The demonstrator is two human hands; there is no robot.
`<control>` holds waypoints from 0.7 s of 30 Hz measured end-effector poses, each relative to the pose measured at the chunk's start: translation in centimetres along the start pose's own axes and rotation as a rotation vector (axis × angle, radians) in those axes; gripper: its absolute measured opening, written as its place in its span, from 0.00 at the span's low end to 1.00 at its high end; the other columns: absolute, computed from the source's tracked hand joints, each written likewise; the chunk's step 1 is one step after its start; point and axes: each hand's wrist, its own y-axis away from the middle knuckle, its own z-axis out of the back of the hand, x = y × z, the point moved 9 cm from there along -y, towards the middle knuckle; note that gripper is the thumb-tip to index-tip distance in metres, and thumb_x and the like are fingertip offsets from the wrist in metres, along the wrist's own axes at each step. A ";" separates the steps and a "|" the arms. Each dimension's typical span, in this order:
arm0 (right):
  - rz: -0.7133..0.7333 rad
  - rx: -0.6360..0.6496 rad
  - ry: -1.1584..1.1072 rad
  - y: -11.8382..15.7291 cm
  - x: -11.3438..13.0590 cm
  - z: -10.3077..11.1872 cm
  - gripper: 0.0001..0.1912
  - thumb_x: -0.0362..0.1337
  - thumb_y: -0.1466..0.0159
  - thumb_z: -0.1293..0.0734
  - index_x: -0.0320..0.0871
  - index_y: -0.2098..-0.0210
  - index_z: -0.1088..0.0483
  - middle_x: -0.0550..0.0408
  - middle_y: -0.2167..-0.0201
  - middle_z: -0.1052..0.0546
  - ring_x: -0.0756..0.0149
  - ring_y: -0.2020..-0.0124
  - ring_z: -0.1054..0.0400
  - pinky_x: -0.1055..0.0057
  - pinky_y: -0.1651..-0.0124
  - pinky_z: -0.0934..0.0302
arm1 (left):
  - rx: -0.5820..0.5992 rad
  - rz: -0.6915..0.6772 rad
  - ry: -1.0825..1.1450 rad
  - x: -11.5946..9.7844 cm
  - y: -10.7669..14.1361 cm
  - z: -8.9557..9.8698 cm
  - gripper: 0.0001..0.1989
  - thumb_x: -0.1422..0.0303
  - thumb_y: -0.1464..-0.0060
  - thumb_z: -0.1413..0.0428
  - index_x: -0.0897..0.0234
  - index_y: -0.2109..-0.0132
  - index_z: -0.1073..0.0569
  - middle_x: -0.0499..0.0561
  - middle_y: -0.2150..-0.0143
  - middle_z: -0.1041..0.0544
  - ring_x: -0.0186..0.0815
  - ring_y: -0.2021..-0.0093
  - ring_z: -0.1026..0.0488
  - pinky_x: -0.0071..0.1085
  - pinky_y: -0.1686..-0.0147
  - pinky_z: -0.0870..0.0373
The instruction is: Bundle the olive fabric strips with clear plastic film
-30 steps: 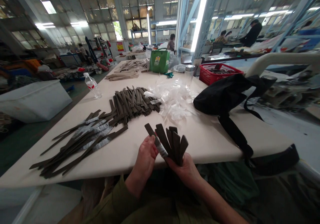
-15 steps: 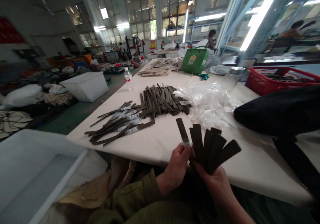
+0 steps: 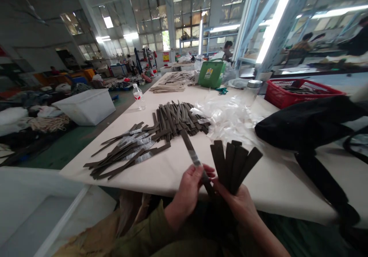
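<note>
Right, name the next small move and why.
Probably, the left hand should draw its dark strip toward the wrapped pile at left: that strip carries a pale band like the pile's, while the fanned strips in the right hand show none.

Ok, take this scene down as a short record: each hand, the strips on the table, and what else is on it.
Left hand: pinching one dark strip with a pale band
Right hand: gripping a fan of strips
Front left: banded strips
Middle: strip pile, clear plastic to its right
Left edge: bottle, upright
Right: black bag, red basket behind
Farther back: green bag
</note>
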 end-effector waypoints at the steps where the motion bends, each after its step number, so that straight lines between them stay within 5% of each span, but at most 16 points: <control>1: -0.032 -0.008 -0.029 -0.2 -0.2 0.7 0.21 0.53 0.42 0.33 0.39 0.67 0.24 0.54 0.79 0.25 0.62 0.77 0.32 0.70 0.74 0.37 | -0.024 -0.040 -0.052 -2.3 -0.5 1.1 0.17 0.56 0.47 0.43 0.66 0.61 0.26 0.53 0.65 0.23 0.32 0.69 0.28 0.31 0.63 0.32; 6: -0.109 -0.149 -0.230 -0.6 -1.2 5.5 0.26 0.55 0.41 0.34 0.38 0.59 0.28 0.56 0.79 0.29 0.70 0.83 0.40 0.73 0.81 0.46 | -0.195 -0.321 -0.770 -17.7 -3.2 7.2 0.20 0.54 0.48 0.44 0.64 0.54 0.27 0.52 0.66 0.22 0.33 0.73 0.29 0.29 0.68 0.33; 9: -0.100 -0.211 -0.338 -0.6 -1.6 7.5 0.25 0.54 0.41 0.34 0.38 0.58 0.30 0.57 0.79 0.31 0.71 0.84 0.42 0.74 0.82 0.49 | -0.400 -0.354 -1.430 -23.0 -5.1 10.5 0.16 0.57 0.43 0.50 0.62 0.55 0.27 0.52 0.63 0.21 0.37 0.69 0.26 0.31 0.67 0.34; 12: -0.095 -0.227 -0.412 -0.7 -2.0 8.2 0.24 0.54 0.40 0.34 0.38 0.58 0.30 0.58 0.80 0.31 0.72 0.84 0.43 0.74 0.82 0.50 | -0.442 -0.185 -2.018 -22.1 -7.5 13.5 0.16 0.61 0.39 0.56 0.62 0.54 0.27 0.55 0.62 0.21 0.43 0.63 0.25 0.34 0.63 0.34; 16: -0.100 -0.207 -0.436 -0.7 -2.3 7.9 0.22 0.52 0.40 0.34 0.38 0.58 0.30 0.57 0.79 0.30 0.72 0.84 0.41 0.74 0.82 0.50 | -0.268 -0.084 -2.231 -17.3 -9.0 16.0 0.14 0.65 0.42 0.53 0.64 0.56 0.26 0.58 0.58 0.21 0.45 0.56 0.25 0.35 0.58 0.34; 19: -0.093 -0.201 -0.450 -0.6 -2.3 7.8 0.22 0.53 0.39 0.35 0.39 0.59 0.29 0.58 0.79 0.30 0.73 0.83 0.40 0.75 0.81 0.49 | -0.247 -0.167 -2.249 -16.0 -9.2 15.5 0.17 0.65 0.42 0.52 0.68 0.50 0.28 0.63 0.49 0.25 0.49 0.48 0.30 0.40 0.50 0.36; 21: -0.090 -0.201 -0.444 -0.5 -2.3 7.7 0.23 0.53 0.40 0.35 0.38 0.58 0.30 0.58 0.79 0.30 0.72 0.83 0.40 0.75 0.81 0.48 | -0.254 -0.318 -2.231 -15.8 -9.4 13.4 0.21 0.64 0.42 0.53 0.71 0.45 0.31 0.66 0.43 0.30 0.51 0.43 0.34 0.43 0.44 0.41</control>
